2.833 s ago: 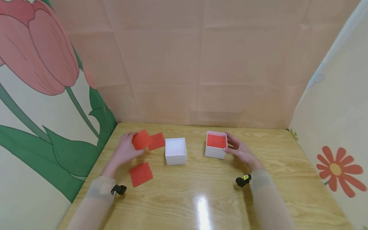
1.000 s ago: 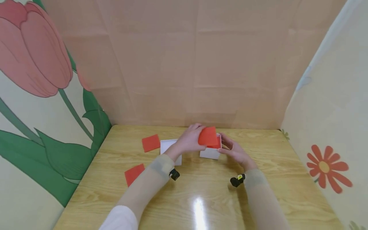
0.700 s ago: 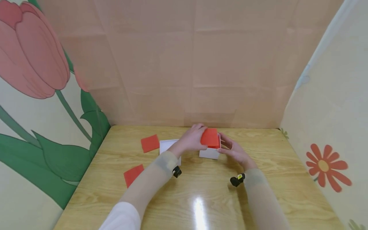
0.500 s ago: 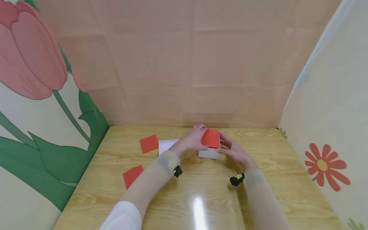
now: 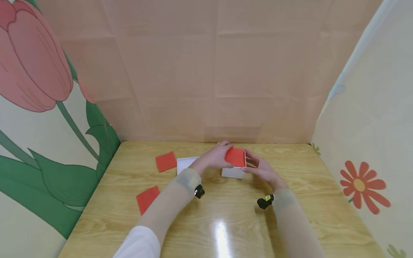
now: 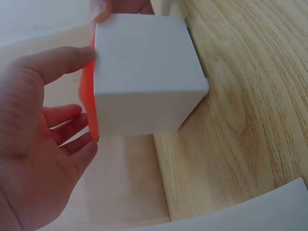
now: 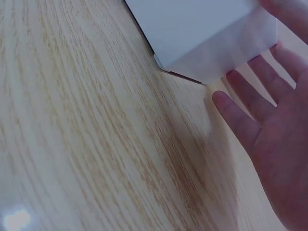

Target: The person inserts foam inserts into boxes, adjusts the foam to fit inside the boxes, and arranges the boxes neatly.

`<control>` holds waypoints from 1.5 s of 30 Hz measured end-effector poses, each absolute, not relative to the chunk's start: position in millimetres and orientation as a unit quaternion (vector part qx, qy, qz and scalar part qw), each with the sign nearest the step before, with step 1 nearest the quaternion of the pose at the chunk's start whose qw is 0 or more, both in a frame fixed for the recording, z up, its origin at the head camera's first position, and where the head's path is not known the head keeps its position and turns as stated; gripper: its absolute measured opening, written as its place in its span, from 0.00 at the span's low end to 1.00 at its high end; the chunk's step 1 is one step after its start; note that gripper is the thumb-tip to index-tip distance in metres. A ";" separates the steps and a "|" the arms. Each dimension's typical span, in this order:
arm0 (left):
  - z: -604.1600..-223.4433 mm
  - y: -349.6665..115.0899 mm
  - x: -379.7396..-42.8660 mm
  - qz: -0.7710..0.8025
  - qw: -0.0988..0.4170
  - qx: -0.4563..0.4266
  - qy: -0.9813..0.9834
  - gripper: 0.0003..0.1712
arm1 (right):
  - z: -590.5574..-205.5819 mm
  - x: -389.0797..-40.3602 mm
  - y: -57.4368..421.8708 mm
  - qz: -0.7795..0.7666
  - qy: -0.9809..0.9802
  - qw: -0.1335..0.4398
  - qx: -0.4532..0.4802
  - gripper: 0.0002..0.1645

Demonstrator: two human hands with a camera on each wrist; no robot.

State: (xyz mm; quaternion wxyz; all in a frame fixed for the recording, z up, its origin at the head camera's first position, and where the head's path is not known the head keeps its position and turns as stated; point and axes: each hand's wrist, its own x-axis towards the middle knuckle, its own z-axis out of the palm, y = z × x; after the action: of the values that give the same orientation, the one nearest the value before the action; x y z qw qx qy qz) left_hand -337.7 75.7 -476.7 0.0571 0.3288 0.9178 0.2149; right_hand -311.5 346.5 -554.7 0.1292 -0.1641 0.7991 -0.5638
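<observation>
My left hand (image 5: pixel 214 156) holds a red square sheet (image 5: pixel 235 157) flat over the mouth of the right-hand white box (image 5: pixel 233 173). In the left wrist view, the thumb and fingertips grip opposite edges of the sheet (image 6: pixel 87 89), which bulges a little at the box's rim. My right hand (image 5: pixel 265 170) steadies the same box from its right side, thumb at the front upper edge. The right wrist view shows fingertips (image 7: pixel 221 98) along the box's side wall. The inside of that box is hidden under the sheet.
A second white box (image 5: pixel 185 163) stands to the left, partly behind my left forearm. Two more red sheets lie on the wooden table (image 5: pixel 245 222): one (image 5: pixel 166 162) left of that box, another (image 5: pixel 146 199) nearer, partly covered by the arm. A pinkish backdrop (image 5: pixel 193 89) rises behind.
My left hand has carried a red sheet from the table's left side across to the right-hand box and lowered it onto the mouth. The right hand has kept its place on the box.
</observation>
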 end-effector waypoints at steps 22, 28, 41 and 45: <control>-480.7 71.3 -333.4 0.270 0.091 0.336 0.898 0.49 | -557.0 -313.8 342.3 -0.571 0.793 0.134 -0.164 0.58; -482.4 65.7 -339.8 0.293 0.120 0.335 0.887 0.37 | -557.9 -315.1 344.8 -0.573 0.792 0.133 -0.166 0.57; -485.3 65.2 -343.6 0.264 0.072 0.331 0.903 0.36 | -557.1 -312.9 347.9 -0.570 0.795 0.133 -0.158 0.56; -482.6 63.9 -343.0 0.245 0.046 0.327 0.912 0.35 | -557.0 -312.3 349.7 -0.571 0.795 0.132 -0.157 0.56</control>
State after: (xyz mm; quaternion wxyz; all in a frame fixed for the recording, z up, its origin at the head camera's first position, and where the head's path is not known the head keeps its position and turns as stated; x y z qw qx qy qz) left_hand -343.0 63.9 -482.6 0.0458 0.3271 0.9116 0.2448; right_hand -312.3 349.7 -557.0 0.1319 -0.1570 0.7949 -0.5710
